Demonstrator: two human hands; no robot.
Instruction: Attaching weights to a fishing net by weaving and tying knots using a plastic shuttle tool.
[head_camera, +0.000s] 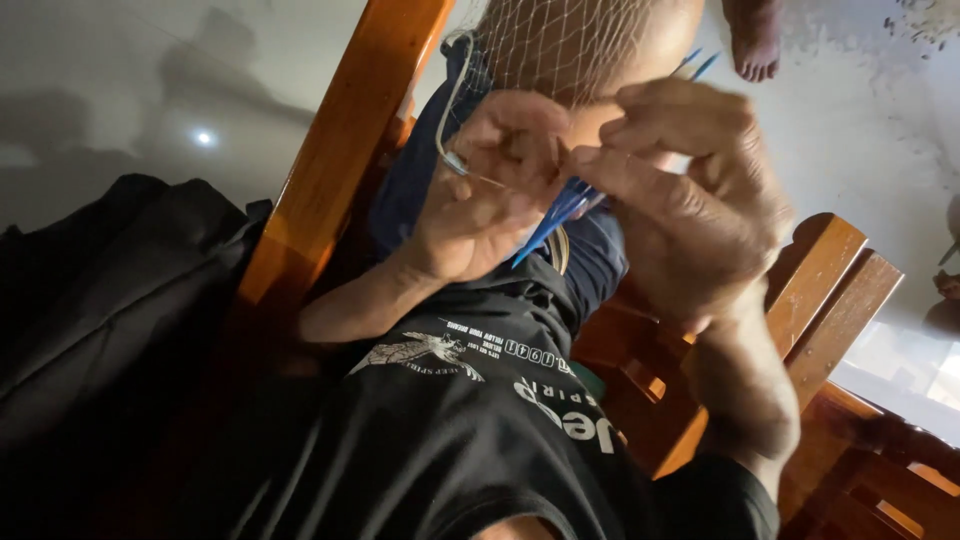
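The left hand (480, 190) pinches the pale net (570, 45) and its cord; the right hand (690, 200), just beside it, grips a blue needle (560, 215) slanting down-left between both hands.

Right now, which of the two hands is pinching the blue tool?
The right hand: its fingertips close on the blue tool, which pokes out below. The left hand grips the thin cord of the net instead.

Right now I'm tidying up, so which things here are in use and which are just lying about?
In use: net, blue tool, left hand, right hand.
Lying about: black bag, wooden chair.
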